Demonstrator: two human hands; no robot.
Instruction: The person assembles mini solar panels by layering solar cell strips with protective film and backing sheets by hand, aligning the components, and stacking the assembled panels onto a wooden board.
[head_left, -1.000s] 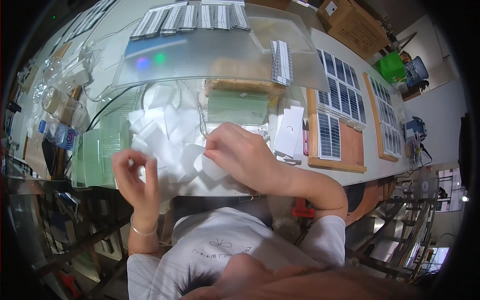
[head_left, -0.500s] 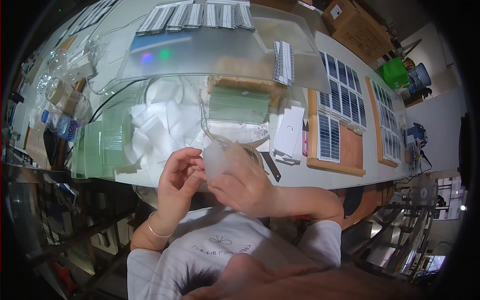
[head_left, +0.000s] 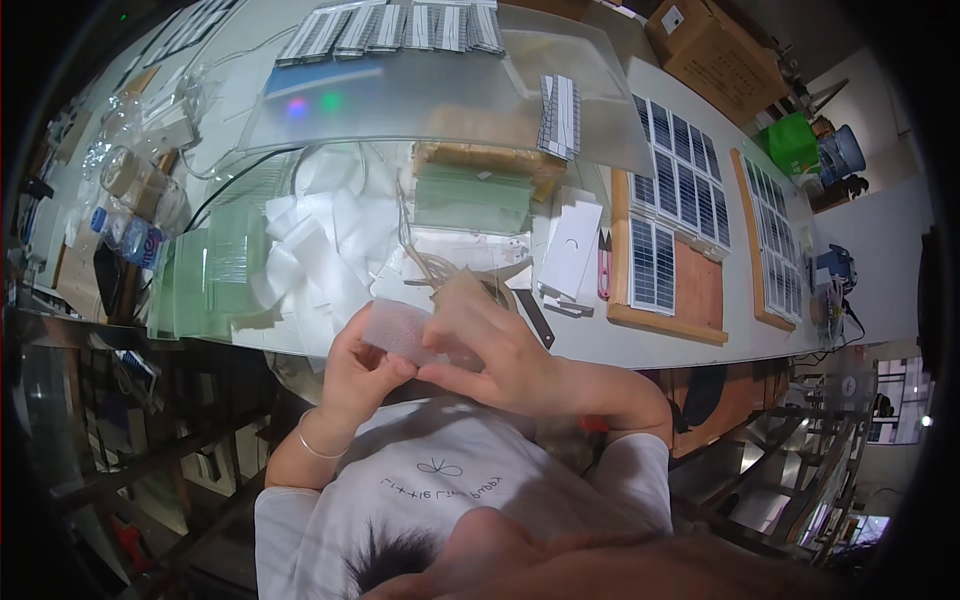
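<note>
A small translucent white sheet (head_left: 396, 332) is held up between my hands at the table's near edge. My left hand (head_left: 352, 365) pinches its left side, thumb in front and fingers behind. My right hand (head_left: 495, 355) is closed at its right edge, thumb low and fingers bent over it. A tan, paper-like patch (head_left: 464, 292) rises above the right fingers; its kind is unclear. Just beyond my hands lie loose white foam sheets (head_left: 320, 250), a roll of tape (head_left: 492, 288) partly hidden by the right hand, and a dark flat blade (head_left: 533, 318).
Green-tinted glass panes (head_left: 205, 275) are stacked at left, more glass pieces (head_left: 470, 200) in the middle. Solar panels (head_left: 652, 265) sit in a wooden frame (head_left: 668, 332) at right, near white boxes (head_left: 572, 240). A frosted sheet (head_left: 400, 105) spans the back. A bottle (head_left: 125, 235) lies far left.
The sheet has turned and tipped, its face now toward the left hand. My left hand has moved from its edge to a pinch on it, and the right fingers have shifted right.
</note>
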